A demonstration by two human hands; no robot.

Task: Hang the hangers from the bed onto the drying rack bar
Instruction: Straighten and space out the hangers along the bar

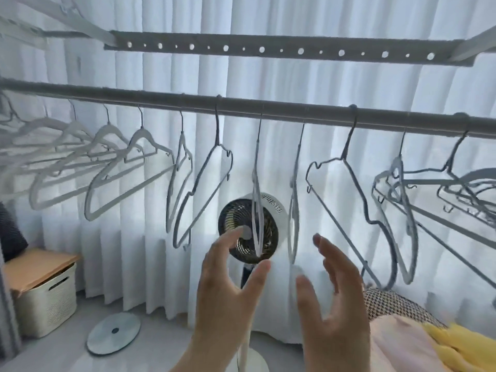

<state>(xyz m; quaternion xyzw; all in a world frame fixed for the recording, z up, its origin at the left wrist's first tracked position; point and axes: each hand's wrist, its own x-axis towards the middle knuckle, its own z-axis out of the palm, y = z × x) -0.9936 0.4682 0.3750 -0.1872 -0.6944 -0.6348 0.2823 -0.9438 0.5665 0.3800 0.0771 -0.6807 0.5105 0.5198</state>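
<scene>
A grey drying rack bar (161, 96) runs across the view with several pale hangers hooked on it. Two hangers hang edge-on in the middle: one (257, 183) in front of a fan, another (294, 200) just to its right. My left hand (228, 285) is raised below the first of them, fingers spread and holding nothing. My right hand (332, 296) is up beside it, palm turned inward, fingers straight, just below the second hanger's lower end. Neither hand touches a hanger.
A perforated upper rack rail (281, 48) sits above the bar. A round fan (249, 229) on a stand is behind the hangers, before white curtains. A cream basket (45, 299) and a round floor base (114, 332) lie at left. Bedding (402, 342) is at lower right.
</scene>
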